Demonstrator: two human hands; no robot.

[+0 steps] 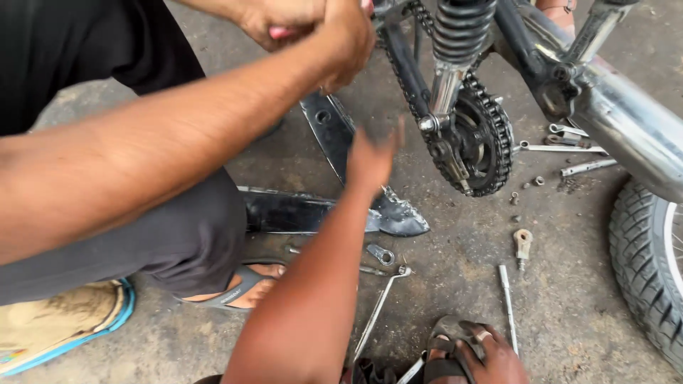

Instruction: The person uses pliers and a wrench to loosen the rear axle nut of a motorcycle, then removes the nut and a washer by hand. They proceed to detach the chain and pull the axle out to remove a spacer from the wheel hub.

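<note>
Status: chain cover already off, lying on floor near-left of sprocket; drive chain exposed. Loose bolts, wrenches and axle rod scattered on floor. Wheel at right.

Left hand: clenched around small pink item at top, item unclear.

Right hand: blurred, fingers extended toward sprocket, grip released, holds nothing.

Chain cover orientation: long axis runs left-right, pointed end toward right, flat on floor.

Remaining: chain and sprocket not yet removed.
</note>
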